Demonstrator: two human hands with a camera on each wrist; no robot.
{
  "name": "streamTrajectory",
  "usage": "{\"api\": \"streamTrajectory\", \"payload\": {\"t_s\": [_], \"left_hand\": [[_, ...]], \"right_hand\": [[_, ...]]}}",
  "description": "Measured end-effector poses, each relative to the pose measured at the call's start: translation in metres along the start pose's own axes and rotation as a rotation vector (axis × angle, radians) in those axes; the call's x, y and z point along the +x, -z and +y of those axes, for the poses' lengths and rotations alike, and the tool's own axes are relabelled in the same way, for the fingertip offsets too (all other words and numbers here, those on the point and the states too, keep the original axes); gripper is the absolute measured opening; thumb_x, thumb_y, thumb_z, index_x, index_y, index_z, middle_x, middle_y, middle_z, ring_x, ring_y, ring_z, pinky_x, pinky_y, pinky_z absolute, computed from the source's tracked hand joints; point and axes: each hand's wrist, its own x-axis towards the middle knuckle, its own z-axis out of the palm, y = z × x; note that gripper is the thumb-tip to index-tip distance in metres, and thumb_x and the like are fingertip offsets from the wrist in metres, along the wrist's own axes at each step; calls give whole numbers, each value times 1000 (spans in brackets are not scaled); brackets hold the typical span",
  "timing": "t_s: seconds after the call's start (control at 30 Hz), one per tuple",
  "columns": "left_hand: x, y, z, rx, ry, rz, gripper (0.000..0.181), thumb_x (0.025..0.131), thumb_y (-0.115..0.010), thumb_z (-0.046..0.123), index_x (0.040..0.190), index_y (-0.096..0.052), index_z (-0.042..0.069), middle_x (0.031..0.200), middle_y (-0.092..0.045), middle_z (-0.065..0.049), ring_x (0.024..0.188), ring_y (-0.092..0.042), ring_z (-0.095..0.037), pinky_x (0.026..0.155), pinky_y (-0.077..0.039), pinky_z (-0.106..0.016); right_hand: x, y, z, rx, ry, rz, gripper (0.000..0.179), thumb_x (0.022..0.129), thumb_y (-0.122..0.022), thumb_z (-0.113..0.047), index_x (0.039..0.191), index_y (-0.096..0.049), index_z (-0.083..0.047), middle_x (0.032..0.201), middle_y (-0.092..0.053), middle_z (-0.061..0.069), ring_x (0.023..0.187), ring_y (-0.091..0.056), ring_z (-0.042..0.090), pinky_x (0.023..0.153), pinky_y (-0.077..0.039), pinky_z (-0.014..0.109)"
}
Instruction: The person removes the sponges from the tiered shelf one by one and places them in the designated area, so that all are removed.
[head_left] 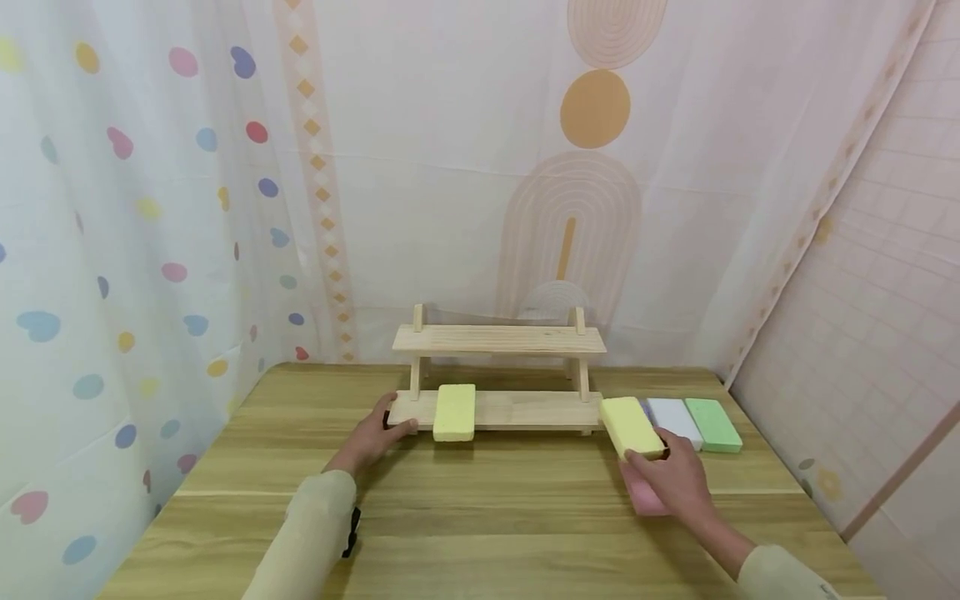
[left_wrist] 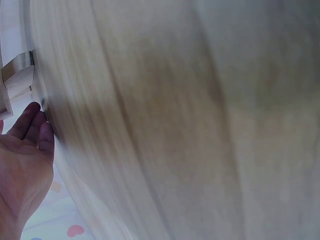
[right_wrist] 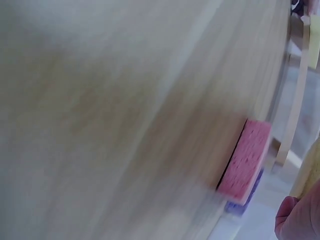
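A two-tier wooden shelf (head_left: 525, 408) stands at the back of the table. My left hand (head_left: 370, 437) grips the left end of its lower board, thumb at the front edge and fingers round the side; those fingers (left_wrist: 37, 127) look nearly straight in the left wrist view. A yellow sponge (head_left: 454, 412) lies on the lower board, overhanging its front. My right hand (head_left: 678, 477) pinches a second yellow sponge (head_left: 630, 425) near the shelf's right end. Beneath that sponge a pink sponge (head_left: 643, 492) shows, with a purple sponge (right_wrist: 243, 197) behind it in the right wrist view.
A white sponge (head_left: 675, 417) and a green sponge (head_left: 712, 425) lie side by side at the table's right. The upper board (head_left: 498, 338) sits above and behind the lower one. Patterned curtains (head_left: 450, 167) hang close behind the wood-grain table (head_left: 480, 533).
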Motion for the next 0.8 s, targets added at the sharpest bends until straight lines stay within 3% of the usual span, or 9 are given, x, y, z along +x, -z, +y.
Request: {"api": "streamTrajectory", "payload": {"t_s": [0.6, 0.8], "left_hand": [[0, -1, -1, -7, 1, -1, 90, 97, -56, 56, 159, -10, 11, 157, -19, -33, 140, -25, -52, 108, -27, -64], [2, -1, -5, -14, -5, -5, 91, 96, -56, 58, 159, -9, 12, 157, -19, -33, 140, -25, -52, 108, -27, -64]], "right_hand": [[-17, 44, 45, -71, -75, 20, 78, 91, -70, -38, 142, -40, 14, 133, -47, 37, 120, -48, 44, 97, -40, 55], [-22, 55, 59, -75, -43, 32, 69, 91, -73, -36, 133, -50, 13, 118, -61, 30, 99, -59, 31, 77, -49, 36]]}}
